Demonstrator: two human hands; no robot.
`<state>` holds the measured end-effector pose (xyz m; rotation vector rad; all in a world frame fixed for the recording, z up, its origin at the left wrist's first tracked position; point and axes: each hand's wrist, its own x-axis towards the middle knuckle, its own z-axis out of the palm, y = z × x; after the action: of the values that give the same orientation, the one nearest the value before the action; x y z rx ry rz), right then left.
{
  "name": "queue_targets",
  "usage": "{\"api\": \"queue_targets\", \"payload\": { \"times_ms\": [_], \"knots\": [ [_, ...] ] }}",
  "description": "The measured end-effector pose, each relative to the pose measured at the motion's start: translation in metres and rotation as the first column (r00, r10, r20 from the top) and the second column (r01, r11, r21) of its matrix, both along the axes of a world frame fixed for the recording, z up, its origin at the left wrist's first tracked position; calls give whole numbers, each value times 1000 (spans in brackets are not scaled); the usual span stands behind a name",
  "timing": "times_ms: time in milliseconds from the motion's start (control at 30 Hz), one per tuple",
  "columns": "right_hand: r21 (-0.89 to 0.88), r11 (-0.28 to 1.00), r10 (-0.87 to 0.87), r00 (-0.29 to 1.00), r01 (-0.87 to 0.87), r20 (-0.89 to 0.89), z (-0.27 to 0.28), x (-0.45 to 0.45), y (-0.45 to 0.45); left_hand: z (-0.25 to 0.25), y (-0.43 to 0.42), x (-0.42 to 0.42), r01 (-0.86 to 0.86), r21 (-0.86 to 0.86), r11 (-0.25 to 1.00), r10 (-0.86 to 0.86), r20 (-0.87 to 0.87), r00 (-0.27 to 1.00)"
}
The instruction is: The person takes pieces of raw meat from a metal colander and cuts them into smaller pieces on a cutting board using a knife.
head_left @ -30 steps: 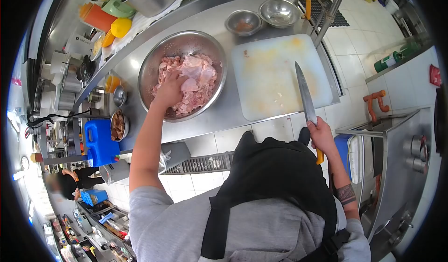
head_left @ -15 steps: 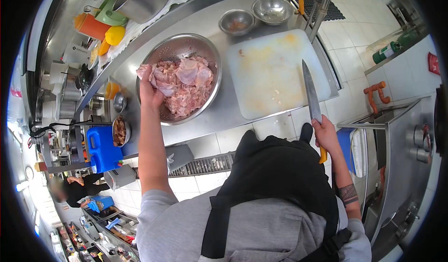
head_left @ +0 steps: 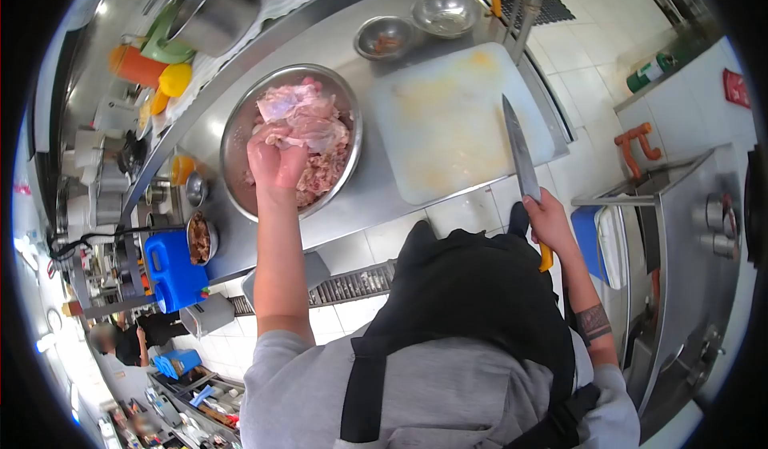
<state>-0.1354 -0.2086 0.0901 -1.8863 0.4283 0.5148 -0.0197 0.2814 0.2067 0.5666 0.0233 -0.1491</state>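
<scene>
Meat point(head_left: 308, 121) moved inward, steel counter point(head_left: 374, 189) (cutting board point(head_left: 448, 121) atop), tiled floor point(head_left: 572, 69)

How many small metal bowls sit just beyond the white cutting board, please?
2: the left bowl, with some reddish bits inside, and the right bowl, slightly farther from the person.

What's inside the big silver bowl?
Raw pink meat is inside the bowl, with the left hand in it. The meat covers most of the bottom.

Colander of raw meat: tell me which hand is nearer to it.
Left. The left hand is over the colander, gripping meat; the right hand, holding a knife, is well off to its right.
</scene>
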Motion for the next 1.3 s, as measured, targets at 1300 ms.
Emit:
{"api": "queue_targets", "payload": {
  "times_ms": [1300],
  "knots": [
    [-118, 991, 39, 989, -56, -141, -12, -5, -37, -164, -183, 97, 412, 905, 102, -278, -372, 886]
  ]
}}
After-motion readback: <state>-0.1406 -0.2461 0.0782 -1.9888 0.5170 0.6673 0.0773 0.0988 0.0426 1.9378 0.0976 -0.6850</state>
